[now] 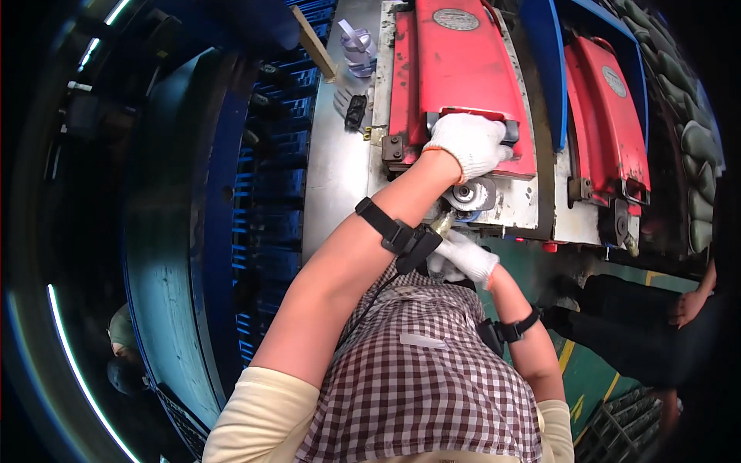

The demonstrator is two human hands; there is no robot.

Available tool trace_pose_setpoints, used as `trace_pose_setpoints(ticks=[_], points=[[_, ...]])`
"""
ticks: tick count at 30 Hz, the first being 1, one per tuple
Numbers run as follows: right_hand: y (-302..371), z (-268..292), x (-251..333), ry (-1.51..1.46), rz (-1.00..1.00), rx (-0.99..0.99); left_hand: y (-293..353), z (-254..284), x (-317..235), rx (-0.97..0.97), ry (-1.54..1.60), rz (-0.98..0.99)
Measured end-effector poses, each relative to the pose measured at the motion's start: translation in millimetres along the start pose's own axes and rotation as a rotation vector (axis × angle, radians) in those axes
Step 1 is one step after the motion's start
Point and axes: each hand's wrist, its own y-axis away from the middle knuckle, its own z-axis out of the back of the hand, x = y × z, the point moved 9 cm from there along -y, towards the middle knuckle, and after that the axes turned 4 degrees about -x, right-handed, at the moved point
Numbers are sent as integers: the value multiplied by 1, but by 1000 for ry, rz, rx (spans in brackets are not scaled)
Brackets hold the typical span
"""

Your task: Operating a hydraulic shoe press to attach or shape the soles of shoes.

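My left hand (469, 143), in a white knit glove with an orange cuff, is closed on the black handle (510, 133) at the front end of a red machine cover (467, 65). Just below it sits a round metal pivot (464, 194). From this pivot a lever handle (443, 223) wrapped in yellowish tape slants down. My right hand (465, 259), also white-gloved, is closed at the lever's lower end. My left forearm and its black strap device (407, 241) partly hide those fingers.
A second red machine (606, 116) stands to the right behind a blue frame (557, 85). A clear bottle (356, 48) and a grey glove (342, 100) lie on the metal table (333, 174). Dark curved pieces (697, 166) are stacked far right. Another person's hand (685, 309) shows nearby.
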Motion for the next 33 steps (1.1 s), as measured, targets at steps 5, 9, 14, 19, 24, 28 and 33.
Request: trace_pose_setpoints(ticks=[5, 9, 14, 19, 24, 28, 33], points=[[29, 61, 34, 172, 99, -161, -4, 70, -22, -140, -91, -78], [24, 113, 119, 326, 387, -447, -7, 135, -22, -404, -103, -167], [-27, 144, 200, 694, 526, -944, -5, 207, -27, -717, 6, -529], [-73, 104, 240, 937, 529, -1116, 27, 236, -21, -975, -150, -479], [-97, 137, 232, 827, 360, -1065, 92, 204, 31, -1176, 106, -269], [-77, 188, 226, 624, 715, -1110, 143, 131, 77, -1043, 225, -42], [-23, 127, 168, -506, 618, -362, 164, -6, 157, -636, 1355, 506]])
